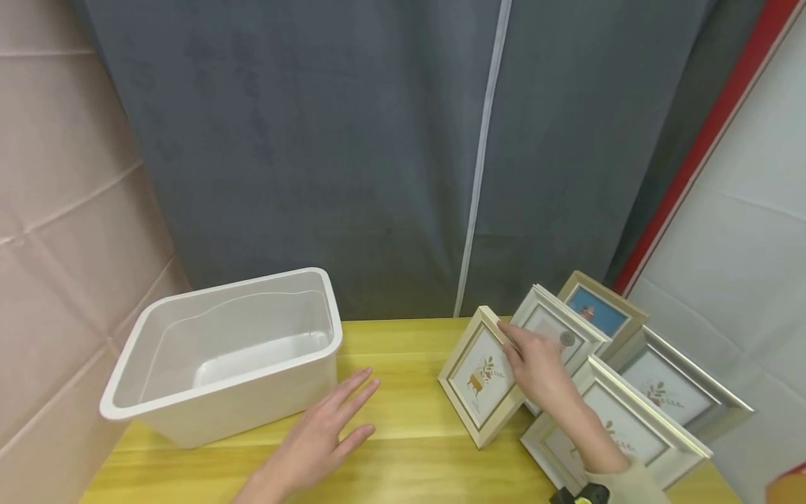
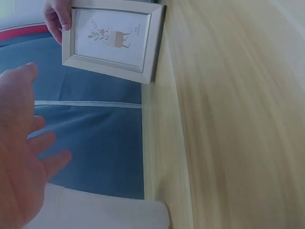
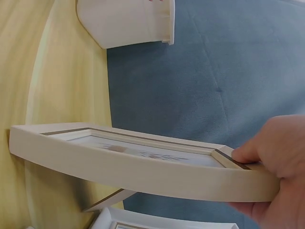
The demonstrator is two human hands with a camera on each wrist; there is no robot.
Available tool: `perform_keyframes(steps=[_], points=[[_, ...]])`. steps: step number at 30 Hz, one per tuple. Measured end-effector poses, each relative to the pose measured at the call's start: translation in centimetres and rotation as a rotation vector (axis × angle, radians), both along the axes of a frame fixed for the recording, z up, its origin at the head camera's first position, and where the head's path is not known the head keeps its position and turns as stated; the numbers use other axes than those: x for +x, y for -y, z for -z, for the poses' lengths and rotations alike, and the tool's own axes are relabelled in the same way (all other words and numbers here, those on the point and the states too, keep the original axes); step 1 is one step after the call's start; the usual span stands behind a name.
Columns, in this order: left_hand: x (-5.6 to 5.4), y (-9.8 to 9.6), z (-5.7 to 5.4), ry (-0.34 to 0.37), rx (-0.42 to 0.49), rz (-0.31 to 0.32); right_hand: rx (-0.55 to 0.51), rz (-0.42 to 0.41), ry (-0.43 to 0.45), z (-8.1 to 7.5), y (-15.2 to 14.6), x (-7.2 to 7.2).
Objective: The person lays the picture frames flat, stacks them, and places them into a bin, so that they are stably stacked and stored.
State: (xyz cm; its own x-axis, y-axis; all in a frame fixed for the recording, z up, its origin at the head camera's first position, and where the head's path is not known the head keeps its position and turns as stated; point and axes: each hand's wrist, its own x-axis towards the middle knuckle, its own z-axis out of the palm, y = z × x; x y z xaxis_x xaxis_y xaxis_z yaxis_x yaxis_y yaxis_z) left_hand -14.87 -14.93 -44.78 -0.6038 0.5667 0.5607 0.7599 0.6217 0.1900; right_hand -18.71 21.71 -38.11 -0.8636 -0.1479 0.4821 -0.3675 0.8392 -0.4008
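Observation:
My right hand (image 1: 544,371) grips the top edge of a cream picture frame (image 1: 485,374), which stands upright on the table with a plant-pot print. In the right wrist view, the thumb lies on the front of the frame (image 3: 143,180) and the fingers go behind it. A support leg (image 3: 107,200) sticks out from its back. My left hand (image 1: 317,441) hovers over the table beside a white plastic bin (image 1: 252,406), fingers spread, holding nothing. In the left wrist view, its palm (image 2: 19,157) is turned toward the held frame (image 2: 109,38).
Several picture frames stand close together at the right: a white one (image 1: 535,315), a tan one with a blue picture (image 1: 630,315), a silver one (image 1: 724,413) and a cream one (image 1: 683,448). A grey curtain (image 1: 315,140) hangs behind the wooden table (image 1: 403,448).

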Motion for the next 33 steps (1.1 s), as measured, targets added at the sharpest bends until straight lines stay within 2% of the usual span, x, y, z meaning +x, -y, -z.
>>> perform_keyframes(steps=[4, 10, 15, 18, 21, 24, 28, 30, 33], points=[[-0.2, -0.8, 0.1, 0.038, 0.031, -0.002, -0.021, -0.014, -0.04, 0.3, 0.0, 0.3], [-0.5, -2.0, -0.2, 0.104, 0.094, 0.009, -0.087, -0.041, -0.001, 0.6, 0.5, 1.3], [-0.9, -3.2, -0.6, 0.156, 0.142, 0.035, -0.182, -0.102, 0.007, 0.8, 1.1, 2.2], [-1.2, -3.9, -0.8, 0.205, 0.174, 0.048, -0.254, -0.132, 0.043, 0.6, 1.4, 2.8], [-1.6, -4.5, -1.1, 0.29, 0.24, 0.06, -0.325, -0.159, 0.08, 0.4, 1.7, 3.3], [-2.2, -5.2, -1.7, 0.461, 0.395, 0.16, -0.386, -0.21, 0.104, 0.1, 1.9, 3.8], [-3.0, -5.8, -2.3, 0.722, 0.625, 0.35, -0.448, -0.304, 0.111, -0.1, 2.0, 4.2], [-3.2, -6.0, -2.4, 0.792, 0.681, 0.406, -0.49, -0.357, 0.121, -0.2, 2.0, 4.4], [-3.2, -6.2, -2.6, 0.816, 0.708, 0.469, -0.55, -0.432, 0.139, -0.2, 2.0, 4.6]])
